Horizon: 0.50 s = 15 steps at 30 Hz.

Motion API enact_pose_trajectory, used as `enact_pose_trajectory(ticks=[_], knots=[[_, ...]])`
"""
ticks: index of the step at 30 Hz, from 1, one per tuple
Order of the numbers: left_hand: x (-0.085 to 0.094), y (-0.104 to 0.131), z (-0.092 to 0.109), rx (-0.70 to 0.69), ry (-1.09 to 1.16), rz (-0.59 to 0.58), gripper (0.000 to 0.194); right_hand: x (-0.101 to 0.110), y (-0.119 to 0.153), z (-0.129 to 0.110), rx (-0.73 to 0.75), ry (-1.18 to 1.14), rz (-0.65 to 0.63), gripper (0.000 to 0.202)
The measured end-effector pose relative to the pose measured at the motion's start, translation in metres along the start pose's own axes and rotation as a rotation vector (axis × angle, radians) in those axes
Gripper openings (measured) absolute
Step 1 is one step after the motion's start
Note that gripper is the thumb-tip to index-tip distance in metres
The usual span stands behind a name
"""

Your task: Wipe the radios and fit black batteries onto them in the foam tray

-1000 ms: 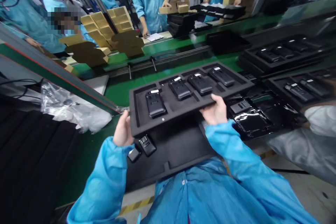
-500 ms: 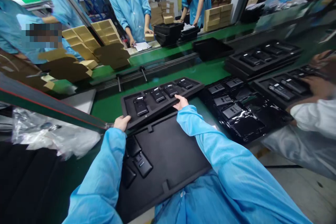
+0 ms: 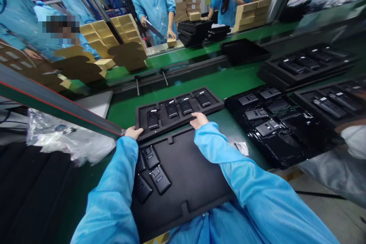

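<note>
A black foam tray with several black handheld devices in its compartments lies on the green belt. My left hand is closed on its left front corner, the thumb at the edge and the other fingers partly hidden. At the tray's front edge, my right hand has thumb and fingers apart, holding nothing. Nearer my body is a larger black foam tray, partly under my forearms. Several black devices lie loose at its left side.
At right sit a glossy black plastic tray with devices and stacked foam trays. A co-worker's pale sleeve reaches in there. A metal post and plastic bags are at left. Co-workers stand across the belt.
The foam tray, tilted up at its front before, now rests flat on the belt. My right fingers have loosened from its edge. The view has shifted slightly.
</note>
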State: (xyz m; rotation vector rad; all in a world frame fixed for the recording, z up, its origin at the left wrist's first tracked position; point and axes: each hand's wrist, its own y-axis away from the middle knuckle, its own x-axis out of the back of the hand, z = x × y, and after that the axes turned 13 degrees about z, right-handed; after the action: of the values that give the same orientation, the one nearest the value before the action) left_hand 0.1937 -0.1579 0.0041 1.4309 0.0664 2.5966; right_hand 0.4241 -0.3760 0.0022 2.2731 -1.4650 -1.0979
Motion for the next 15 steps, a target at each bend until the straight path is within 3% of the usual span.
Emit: enact_pose_trajectory(ticks=[5, 8, 10, 12, 15], knots=[[-0.004, -0.005, 0.002, -0.104, -0.109, 0.114, 0.030, 0.035, 0.066, -0.039, -0.005, 0.043, -0.061, 0.017], [0.007, 0.006, 0.004, -0.181, -0.120, 0.229, 0.032, 0.074, 0.109, -0.064, 0.114, 0.071, -0.152, 0.025], [0.025, 0.025, 0.000, -0.237, -0.098, 0.308, 0.035, 0.106, 0.128, -0.069, 0.408, 0.303, -0.158, 0.029], [0.050, 0.054, -0.014, -0.285, -0.079, 0.365, 0.038, 0.142, 0.136, -0.062, 0.638, 0.622, -0.069, 0.033], [0.091, 0.114, -0.056, -0.274, -0.111, 0.414, 0.041, 0.191, 0.131, -0.035, 0.707, 1.100, 0.015, 0.042]])
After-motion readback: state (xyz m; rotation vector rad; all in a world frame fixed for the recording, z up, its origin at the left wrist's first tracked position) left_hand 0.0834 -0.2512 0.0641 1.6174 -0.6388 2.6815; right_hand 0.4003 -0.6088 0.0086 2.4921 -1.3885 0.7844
